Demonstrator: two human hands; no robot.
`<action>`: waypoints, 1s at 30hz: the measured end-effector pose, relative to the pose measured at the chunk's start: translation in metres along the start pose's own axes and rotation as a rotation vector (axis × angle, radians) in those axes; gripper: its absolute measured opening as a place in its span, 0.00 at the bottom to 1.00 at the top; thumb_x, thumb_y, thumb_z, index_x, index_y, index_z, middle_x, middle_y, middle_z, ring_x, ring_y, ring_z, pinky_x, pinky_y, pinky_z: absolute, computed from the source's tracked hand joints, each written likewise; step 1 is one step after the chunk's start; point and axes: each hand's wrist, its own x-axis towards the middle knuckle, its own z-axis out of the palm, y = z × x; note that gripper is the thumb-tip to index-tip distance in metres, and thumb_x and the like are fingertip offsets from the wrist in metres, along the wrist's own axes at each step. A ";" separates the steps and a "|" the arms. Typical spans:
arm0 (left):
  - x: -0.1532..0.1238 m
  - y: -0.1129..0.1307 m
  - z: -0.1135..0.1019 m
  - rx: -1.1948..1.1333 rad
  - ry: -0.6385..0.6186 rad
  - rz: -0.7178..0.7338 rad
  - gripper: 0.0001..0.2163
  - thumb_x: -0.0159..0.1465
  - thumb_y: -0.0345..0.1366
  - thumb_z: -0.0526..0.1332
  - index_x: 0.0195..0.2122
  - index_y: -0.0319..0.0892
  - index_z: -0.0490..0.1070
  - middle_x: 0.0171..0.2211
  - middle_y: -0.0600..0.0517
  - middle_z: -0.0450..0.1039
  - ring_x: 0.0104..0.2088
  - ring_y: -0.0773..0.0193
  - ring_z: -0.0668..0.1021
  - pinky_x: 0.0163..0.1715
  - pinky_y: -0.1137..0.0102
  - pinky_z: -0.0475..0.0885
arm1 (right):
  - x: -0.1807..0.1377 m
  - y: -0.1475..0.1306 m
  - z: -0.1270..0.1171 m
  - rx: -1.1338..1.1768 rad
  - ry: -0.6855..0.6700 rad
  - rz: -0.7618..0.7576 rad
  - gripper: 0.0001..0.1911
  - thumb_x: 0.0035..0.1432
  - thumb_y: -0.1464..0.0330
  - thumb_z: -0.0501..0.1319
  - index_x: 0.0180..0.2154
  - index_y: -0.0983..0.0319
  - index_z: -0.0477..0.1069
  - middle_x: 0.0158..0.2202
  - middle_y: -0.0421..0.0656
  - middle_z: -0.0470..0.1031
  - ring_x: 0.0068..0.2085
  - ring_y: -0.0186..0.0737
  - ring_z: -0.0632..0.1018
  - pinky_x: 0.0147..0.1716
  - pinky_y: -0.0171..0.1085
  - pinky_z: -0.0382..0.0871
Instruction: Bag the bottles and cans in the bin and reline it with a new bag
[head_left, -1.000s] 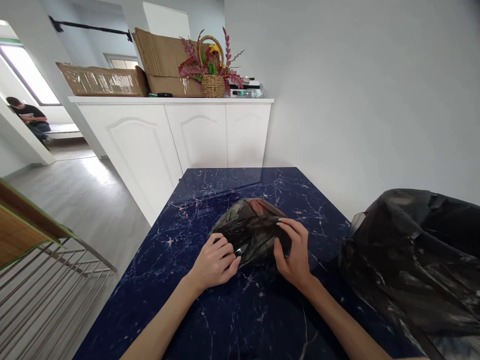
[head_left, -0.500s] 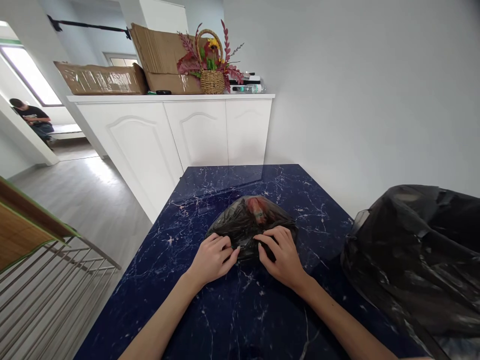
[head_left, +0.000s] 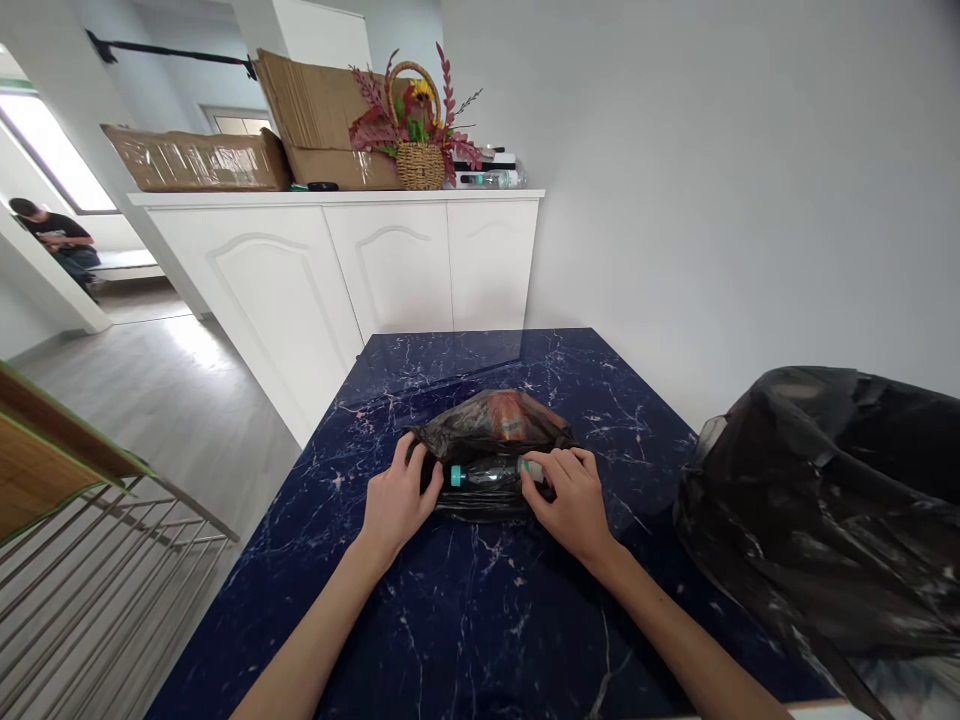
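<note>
A thin black plastic bag (head_left: 459,425) lies on the dark blue marbled table, its mouth spread towards me. Inside the opening, a clear bottle with a teal cap (head_left: 484,474) rests on its side, cap to the left. Something reddish (head_left: 510,415) shows through the film behind it; its kind is unclear. At the left of the mouth, my left hand (head_left: 397,495) is closed on the bag's edge, beside the cap. My right hand (head_left: 571,500) grips the right edge, with its fingers over the bottle's far end, which they partly cover.
A large black plastic bag (head_left: 817,520) stands at the table's right side. Beyond the table (head_left: 480,590) is a white cabinet (head_left: 397,265) bearing cardboard boxes (head_left: 202,160) and a flower basket (head_left: 420,165). A metal rack (head_left: 135,560) stands at left; a person (head_left: 60,240) sits far off.
My hands have moved apart, the left one to the left, and the bag's mouth has opened between them. The bottle with the teal cap has come into view.
</note>
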 end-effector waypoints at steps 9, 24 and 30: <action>0.004 -0.011 0.004 -0.107 -0.154 -0.266 0.21 0.78 0.47 0.51 0.65 0.42 0.68 0.63 0.40 0.76 0.38 0.49 0.87 0.28 0.62 0.76 | 0.000 0.010 0.003 -0.132 0.038 0.065 0.17 0.69 0.56 0.63 0.55 0.55 0.77 0.41 0.47 0.70 0.44 0.51 0.73 0.49 0.54 0.68; 0.008 -0.049 0.005 -0.466 -0.345 -0.320 0.32 0.64 0.57 0.68 0.64 0.47 0.68 0.48 0.44 0.84 0.25 0.59 0.81 0.27 0.65 0.77 | -0.009 0.017 0.013 0.032 -0.146 0.176 0.25 0.72 0.48 0.60 0.61 0.54 0.72 0.63 0.55 0.67 0.66 0.65 0.69 0.59 0.65 0.73; 0.011 -0.076 -0.005 -0.562 -0.413 -0.303 0.28 0.63 0.52 0.66 0.62 0.48 0.69 0.50 0.49 0.83 0.27 0.62 0.82 0.30 0.66 0.79 | -0.008 0.018 0.013 0.027 -0.109 0.189 0.21 0.76 0.52 0.55 0.61 0.52 0.73 0.62 0.54 0.70 0.65 0.63 0.71 0.58 0.65 0.74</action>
